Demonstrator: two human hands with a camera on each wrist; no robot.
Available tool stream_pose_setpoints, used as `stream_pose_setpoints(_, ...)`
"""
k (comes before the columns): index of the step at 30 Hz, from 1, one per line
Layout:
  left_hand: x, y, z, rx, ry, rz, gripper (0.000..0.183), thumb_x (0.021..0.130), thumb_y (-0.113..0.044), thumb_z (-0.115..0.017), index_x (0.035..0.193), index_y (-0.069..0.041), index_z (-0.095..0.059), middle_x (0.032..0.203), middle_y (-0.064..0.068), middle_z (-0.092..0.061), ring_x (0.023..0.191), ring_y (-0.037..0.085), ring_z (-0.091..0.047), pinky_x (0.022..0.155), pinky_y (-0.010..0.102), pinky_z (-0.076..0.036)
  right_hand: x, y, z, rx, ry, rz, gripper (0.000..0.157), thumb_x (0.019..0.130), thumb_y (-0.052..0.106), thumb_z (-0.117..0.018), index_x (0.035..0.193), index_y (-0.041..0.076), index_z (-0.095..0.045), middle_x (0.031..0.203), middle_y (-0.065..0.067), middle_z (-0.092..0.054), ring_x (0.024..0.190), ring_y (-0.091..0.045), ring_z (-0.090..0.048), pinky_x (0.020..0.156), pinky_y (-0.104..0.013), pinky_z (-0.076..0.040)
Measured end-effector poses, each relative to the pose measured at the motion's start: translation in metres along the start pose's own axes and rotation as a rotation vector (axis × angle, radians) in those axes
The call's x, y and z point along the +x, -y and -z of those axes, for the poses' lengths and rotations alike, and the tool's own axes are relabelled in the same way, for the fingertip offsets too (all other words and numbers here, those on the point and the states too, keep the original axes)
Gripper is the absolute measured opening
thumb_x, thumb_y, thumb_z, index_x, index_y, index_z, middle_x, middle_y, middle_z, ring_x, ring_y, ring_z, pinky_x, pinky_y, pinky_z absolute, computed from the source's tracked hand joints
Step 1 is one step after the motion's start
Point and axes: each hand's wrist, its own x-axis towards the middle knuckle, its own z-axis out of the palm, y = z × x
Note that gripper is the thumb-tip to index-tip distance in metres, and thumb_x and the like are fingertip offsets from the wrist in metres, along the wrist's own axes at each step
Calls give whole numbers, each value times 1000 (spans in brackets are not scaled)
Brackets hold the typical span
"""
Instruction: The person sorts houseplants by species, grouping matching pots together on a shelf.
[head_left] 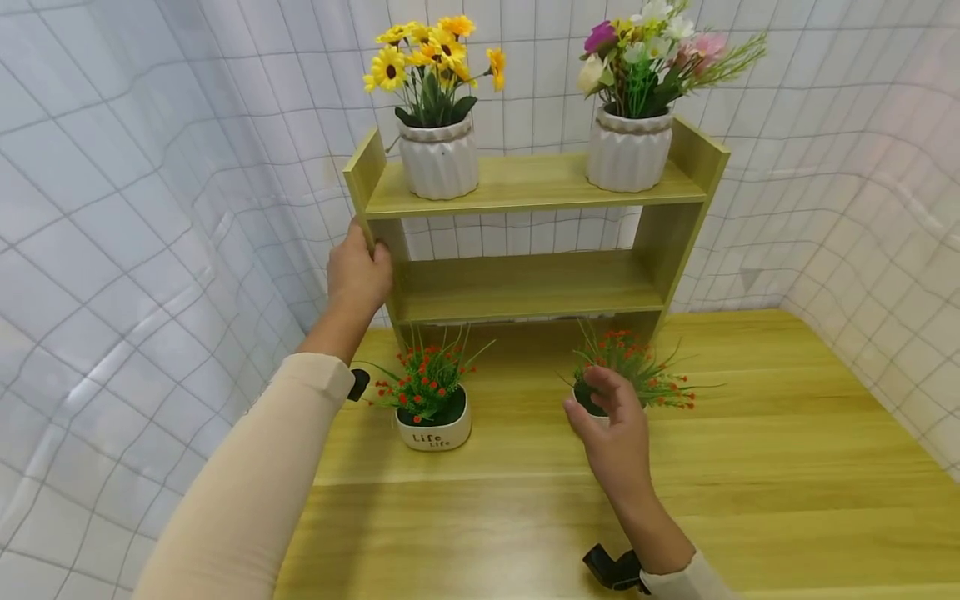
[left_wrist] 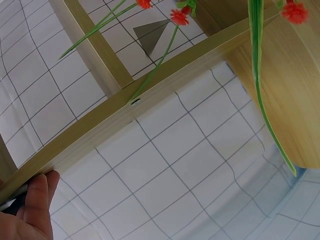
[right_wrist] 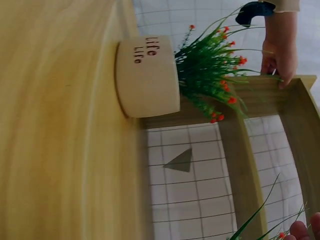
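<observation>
My left hand (head_left: 357,271) grips the left side panel of a small wooden shelf (head_left: 525,287), thumb in front and fingers behind; the left wrist view shows the fingers (left_wrist: 37,202) at the panel's edge. My right hand (head_left: 618,442) is raised with thumb and fingers apart, nothing visible between them. It partly covers the right-hand potted plant with red flowers (head_left: 618,354). Another red-flowered plant in a white "Life" pot (head_left: 435,433) stands in front of the shelf's left side, and its pot (right_wrist: 150,80) is close in the right wrist view.
On the shelf's top board stand a ribbed white pot of yellow flowers (head_left: 440,158) and a similar pot of mixed flowers (head_left: 630,150). The wooden tabletop (head_left: 465,517) lies beneath everything. Grid-patterned sheeting (head_left: 97,250) hangs around the left, back and right.
</observation>
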Motion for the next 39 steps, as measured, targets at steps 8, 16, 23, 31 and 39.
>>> stream_pose_setpoints(8, 0, 3, -1, 4, -12, -1, 37, 103, -19, -41, 137, -5, -46, 124, 26, -62, 113, 45, -60, 86, 57, -50, -14, -14, 8, -40, -37, -73, 48, 89, 10, -74, 130, -4, -53, 129, -18, -56, 116, -27, -55, 92, -23, -44)
stream_pose_setpoints(16, 0, 2, -2, 3, -15, -1, 39, 103, -19, -41, 138, -6, -46, 124, 26, -62, 113, 44, -60, 87, 56, -50, -28, -30, 17, -126, -80, -177, 38, 90, 13, -74, 122, -2, -60, 122, -14, -62, 110, -24, -57, 85, -18, -46)
stream_pose_setpoints(23, 0, 2, -2, -2, -12, 3, 39, 103, -19, -41, 140, -6, -45, 124, 26, -62, 114, 43, -60, 88, 55, -49, -30, -42, 26, -145, -150, -320, 37, 93, 17, -71, 123, -1, -59, 122, -14, -61, 110, -18, -55, 82, -13, -44)
stream_pose_setpoints(31, 0, 4, -3, 1, -16, 7, 37, 103, -20, -41, 136, -5, -46, 123, 27, -62, 115, 43, -59, 90, 55, -48, -31, -49, 34, -207, -192, -462, 48, 94, 28, -70, 129, 1, -53, 131, -17, -54, 121, -30, -51, 75, -9, -42)
stream_pose_setpoints(39, 1, 3, -3, -5, -10, -2, 37, 104, -20, -41, 137, -6, -46, 125, 25, -62, 115, 42, -59, 90, 55, -48, -28, -58, 38, -226, -201, -480, 63, 94, 30, -69, 142, -2, -42, 143, -22, -39, 130, -36, -41, 91, -41, -43)
